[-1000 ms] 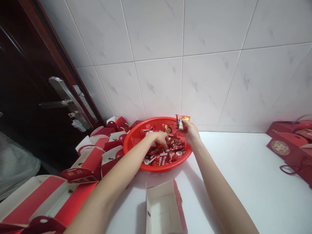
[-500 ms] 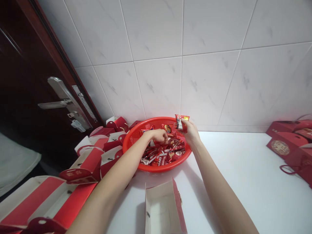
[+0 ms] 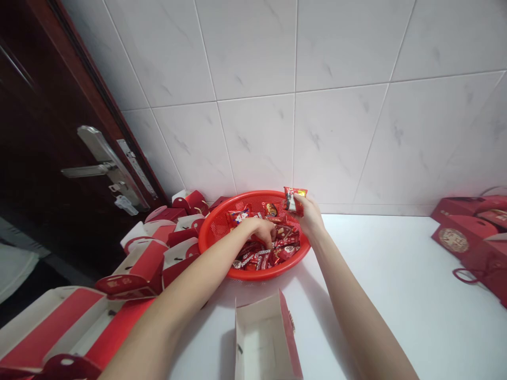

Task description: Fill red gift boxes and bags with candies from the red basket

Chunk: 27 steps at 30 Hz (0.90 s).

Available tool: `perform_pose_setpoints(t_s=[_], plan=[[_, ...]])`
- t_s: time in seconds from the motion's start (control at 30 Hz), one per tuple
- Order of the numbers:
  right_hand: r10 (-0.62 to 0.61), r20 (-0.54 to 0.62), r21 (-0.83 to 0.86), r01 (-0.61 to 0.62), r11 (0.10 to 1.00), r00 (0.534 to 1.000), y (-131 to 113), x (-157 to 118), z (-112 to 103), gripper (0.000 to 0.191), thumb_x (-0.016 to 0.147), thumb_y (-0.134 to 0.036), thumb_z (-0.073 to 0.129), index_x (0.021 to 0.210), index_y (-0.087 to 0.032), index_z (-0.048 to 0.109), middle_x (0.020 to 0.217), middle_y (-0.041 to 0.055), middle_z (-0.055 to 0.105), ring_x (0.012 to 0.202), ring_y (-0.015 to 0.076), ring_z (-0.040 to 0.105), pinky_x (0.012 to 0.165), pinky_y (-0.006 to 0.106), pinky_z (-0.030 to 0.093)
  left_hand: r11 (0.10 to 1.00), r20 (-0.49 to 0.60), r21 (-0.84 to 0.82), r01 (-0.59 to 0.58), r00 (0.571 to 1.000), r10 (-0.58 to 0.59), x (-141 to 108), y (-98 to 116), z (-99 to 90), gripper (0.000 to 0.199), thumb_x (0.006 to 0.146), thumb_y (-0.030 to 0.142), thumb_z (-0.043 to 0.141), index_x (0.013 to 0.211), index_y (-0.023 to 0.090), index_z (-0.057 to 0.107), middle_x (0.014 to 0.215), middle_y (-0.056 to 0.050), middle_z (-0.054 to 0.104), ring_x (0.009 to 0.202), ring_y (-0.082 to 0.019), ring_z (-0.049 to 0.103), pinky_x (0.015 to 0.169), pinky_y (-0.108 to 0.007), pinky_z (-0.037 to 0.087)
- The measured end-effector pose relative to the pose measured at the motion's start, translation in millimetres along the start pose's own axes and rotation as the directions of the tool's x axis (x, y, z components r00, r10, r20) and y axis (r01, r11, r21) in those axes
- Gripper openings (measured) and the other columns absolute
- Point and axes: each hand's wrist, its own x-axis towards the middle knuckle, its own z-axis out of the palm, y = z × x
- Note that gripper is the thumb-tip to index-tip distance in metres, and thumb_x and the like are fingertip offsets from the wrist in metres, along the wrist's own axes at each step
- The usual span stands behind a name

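A red plastic basket with perforated sides holds many small wrapped snack packets, mostly dark red. My left hand reaches down into it, fingers curled together among the packets; whatever lies at its fingertips is hidden. Above the basket's right rim, my right hand grips a red, white and yellow snack packet between thumb and fingers. An open-topped paper box, pale inside and red outside, stands in front of the basket with nothing in it.
Red and white paper boxes crowd the left side. Dark red boxes with cord handles stand at the far right of the white table. A tiled wall rises behind, and a door with keys is at left.
My left hand has shifted slightly right and deeper among the packets, uncovering a blue and red packet behind it. My right hand stays nearly still with its packet.
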Motion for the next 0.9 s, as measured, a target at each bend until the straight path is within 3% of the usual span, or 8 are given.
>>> perform_pose_setpoints(t_s=[0.13,0.23,0.33,0.43,0.67,0.8,0.9], plan=[[0.001,0.0,-0.001,-0.001,1.0,1.0,1,1,-1,0.007,0.071,-0.022,0.069,0.071,-0.02,0.063,0.06,-0.0038,0.066,0.057,0.013,0.061,0.047,0.019,0.05,1.0,-0.019,-0.023,-0.017,1.0,0.017,-6,-5,-5.7,0.025,0.041,0.026,0.087,0.057,0.022,0.068,0.054,0.005,0.062,0.053,-0.015,0.052,0.052,-0.026,0.038],[0.003,-0.001,-0.008,-0.003,1.0,1.0,1,1,-1,0.01,0.071,-0.024,0.071,0.069,-0.02,0.062,0.059,-0.0039,0.066,0.056,0.0129,0.061,0.047,0.019,0.05,0.998,-0.162,-0.066,-0.021,0.987,0.01,-13,-13,-14.6,0.021,0.047,0.027,0.084,0.059,0.022,0.067,0.055,0.005,0.06,0.056,-0.015,0.053,0.053,-0.025,0.037],[0.01,0.005,-0.017,-0.009,1.0,1.0,0,1,0,0.011,0.071,-0.024,0.072,0.067,-0.02,0.062,0.059,-0.0037,0.065,0.054,0.0123,0.06,0.047,0.019,0.05,0.994,-0.336,-0.092,-0.056,0.942,0.022,-19,-20,-20.8,0.018,0.055,0.029,0.08,0.06,0.021,0.065,0.058,0.004,0.061,0.061,-0.015,0.055,0.056,-0.024,0.037],[0.02,-0.002,-0.02,-0.02,1.0,1.0,0,1,0,0.01,0.073,-0.022,0.069,0.066,-0.019,0.063,0.058,-0.0033,0.064,0.053,0.0116,0.059,0.046,0.018,0.05,0.986,-0.415,-0.112,-0.12,0.908,0.064,-21,-22,-22.5,0.017,0.056,0.031,0.081,0.064,0.021,0.069,0.065,0.004,0.065,0.068,-0.017,0.059,0.061,-0.024,0.039],[0.006,0.005,-0.021,-0.006,1.0,1.0,3,4,-2,0.008,0.071,-0.023,0.07,0.068,-0.02,0.063,0.059,-0.0034,0.066,0.056,0.0129,0.061,0.046,0.018,0.05,0.973,-0.453,-0.143,-0.18,0.886,0.097,-20,-18,-23.2,0.018,0.062,0.026,0.079,0.079,0.021,0.077,0.086,-0.001,0.075,0.086,-0.02,0.064,0.073,-0.024,0.044],[0.013,0.005,-0.026,-0.013,1.0,1.0,3,5,-3,0.01,0.071,-0.024,0.071,0.069,-0.02,0.063,0.06,-0.0033,0.065,0.056,0.0123,0.06,0.047,0.019,0.05,0.964,-0.427,-0.176,-0.199,0.898,0.108,-23,-11,-21.9,0.018,0.068,0.035,0.076,0.064,0.019,0.071,0.063,0.002,0.065,0.066,-0.016,0.057,0.061,-0.025,0.039],[0.01,0.005,-0.02,-0.01,1.0,1.0,2,3,-2,0.009,0.072,-0.023,0.071,0.069,-0.02,0.063,0.061,-0.0035,0.065,0.057,0.0125,0.061,0.049,0.019,0.051,0.963,-0.286,-0.182,-0.199,0.948,0.142,-25,-1,-18.8,0.028,0.069,0.043,0.077,0.057,0.019,0.069,0.055,0.002,0.059,0.058,-0.014,0.051,0.057,-0.026,0.035]])
